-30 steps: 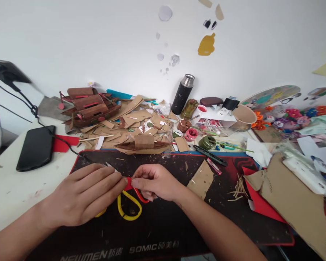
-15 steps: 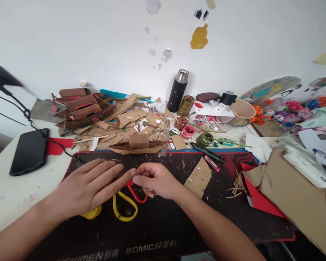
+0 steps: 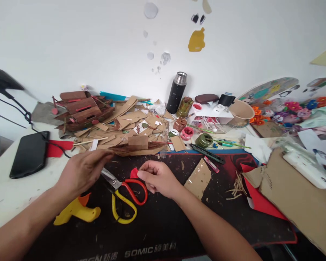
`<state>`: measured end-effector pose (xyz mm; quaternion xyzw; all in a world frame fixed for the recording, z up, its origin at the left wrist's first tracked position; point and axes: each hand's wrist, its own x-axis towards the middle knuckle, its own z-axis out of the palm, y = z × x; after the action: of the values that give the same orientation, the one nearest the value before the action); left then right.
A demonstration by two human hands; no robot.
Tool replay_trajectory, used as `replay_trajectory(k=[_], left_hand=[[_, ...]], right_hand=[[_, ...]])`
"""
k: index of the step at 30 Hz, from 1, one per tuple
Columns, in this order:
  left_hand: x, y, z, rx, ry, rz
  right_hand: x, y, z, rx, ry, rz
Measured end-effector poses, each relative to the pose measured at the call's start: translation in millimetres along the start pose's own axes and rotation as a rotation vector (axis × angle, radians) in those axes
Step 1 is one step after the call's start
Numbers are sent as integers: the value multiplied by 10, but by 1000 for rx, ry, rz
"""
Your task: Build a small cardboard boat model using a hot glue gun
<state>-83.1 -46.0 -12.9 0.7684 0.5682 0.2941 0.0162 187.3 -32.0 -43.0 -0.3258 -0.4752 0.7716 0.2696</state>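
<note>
My right hand (image 3: 159, 179) pinches a small red corrugated piece (image 3: 134, 173) between thumb and fingers, over the dark mat. My left hand (image 3: 83, 170) is raised on the left, fingers stretched out and holding nothing I can see. Its fingertips are at the left end of a small brown cardboard boat (image 3: 138, 145); whether they touch it I cannot tell. Between and below the hands lie scissors (image 3: 125, 195) with one red and one yellow handle, the blades partly behind my left hand. By my left wrist rests a yellow gun-shaped tool (image 3: 78, 212) with an orange part.
Behind the mat (image 3: 163, 224) spreads a heap of cardboard scraps (image 3: 130, 119) beside a larger brown boat model (image 3: 84, 110). Open paint jars (image 3: 187, 133) and a black flask (image 3: 177, 92) stand nearby. A phone (image 3: 29, 154) lies left; a large cardboard sheet (image 3: 290, 192) lies right.
My left hand has drawn back left from the right fingertips and turned, uncovering the scissor blades and the yellow tool. My right hand stays nearly in place, its red piece now showing more.
</note>
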Motion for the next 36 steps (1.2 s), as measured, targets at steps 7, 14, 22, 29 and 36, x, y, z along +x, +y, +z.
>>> replay_trajectory(k=[7,14,22,29,36], left_hand=[[198,-207,-142,-462,454,-643],[263,-105,58,-242,-151,-311],[360,-221,519,-93,-351,-43],[528,-220,513,-181,-439,-80],[636,-235,398,-231,-555,-113]], right_hand=[[-15,28,-20,-92,61,-19],[40,23,-26,-78,141,-35],[50,-72,-92,-332,189,-35],[181,-148,-159,-540,241,-90],[303,-258,-191,-653,287,-135]])
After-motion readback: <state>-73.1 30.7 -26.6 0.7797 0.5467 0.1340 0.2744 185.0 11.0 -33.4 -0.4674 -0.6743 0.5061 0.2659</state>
